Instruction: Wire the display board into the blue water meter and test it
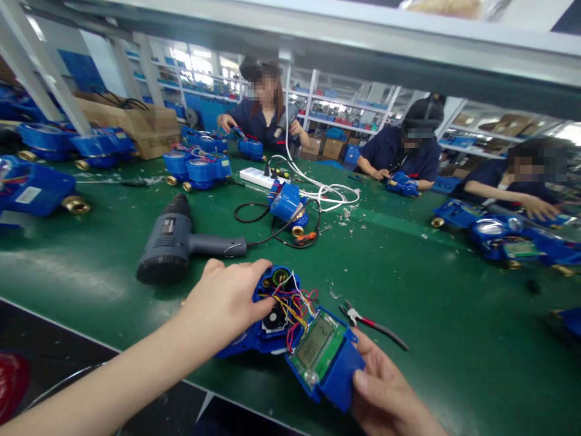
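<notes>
My left hand (pixel 231 297) grips the blue body of a water meter (pixel 272 339) on the bench near its front edge, thumb and fingers over its left rim. Its housing is uncovered, with red, yellow and white wires (pixel 302 303) showing inside. Those wires run to a blue display cover (pixel 342 372), which my right hand (pixel 381 381) holds by its right side, tilted. Set in the cover is a green circuit board with a lit-up-looking grey LCD (pixel 314 340). Red-and-black handled cutting pliers (pixel 376 327) lie just beyond my right hand.
A grey heat gun (pixel 181 242) lies to the left on the green bench (pixel 408 278). Beyond it are another meter (pixel 285 203), a white power strip (pixel 258 177), cables and scraps. More meters (pixel 200 166) stand left and right; several co-workers (pixel 267 115) sit opposite. A shelf (pixel 318 36) crosses overhead.
</notes>
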### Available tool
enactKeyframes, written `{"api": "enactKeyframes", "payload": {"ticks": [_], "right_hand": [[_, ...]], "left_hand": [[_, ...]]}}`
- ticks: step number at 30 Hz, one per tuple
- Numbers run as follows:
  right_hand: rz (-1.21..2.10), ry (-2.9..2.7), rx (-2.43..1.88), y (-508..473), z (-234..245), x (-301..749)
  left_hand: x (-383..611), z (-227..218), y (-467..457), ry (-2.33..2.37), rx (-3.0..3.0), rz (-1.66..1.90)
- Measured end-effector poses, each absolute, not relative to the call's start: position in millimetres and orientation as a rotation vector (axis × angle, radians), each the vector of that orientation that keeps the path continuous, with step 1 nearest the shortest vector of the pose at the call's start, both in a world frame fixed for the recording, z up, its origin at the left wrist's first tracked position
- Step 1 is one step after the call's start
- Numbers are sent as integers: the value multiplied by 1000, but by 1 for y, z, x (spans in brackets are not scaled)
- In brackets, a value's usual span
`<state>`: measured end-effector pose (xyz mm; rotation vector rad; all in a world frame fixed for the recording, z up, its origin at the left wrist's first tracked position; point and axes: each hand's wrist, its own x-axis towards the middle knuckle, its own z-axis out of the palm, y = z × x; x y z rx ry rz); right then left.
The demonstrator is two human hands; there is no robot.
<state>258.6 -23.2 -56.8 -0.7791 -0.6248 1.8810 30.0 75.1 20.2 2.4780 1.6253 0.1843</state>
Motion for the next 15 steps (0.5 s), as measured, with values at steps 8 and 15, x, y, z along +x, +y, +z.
{"api": "enactKeyframes", "payload": {"ticks": [8,15], "right_hand": [[2017,-555,-764,-62,-99,209],[2187,-409,-557,-70,-120,188]], "left_hand": [[22,21,76,1372,2580,339],[-1,-5,-17,1600,1848,1202]]}}
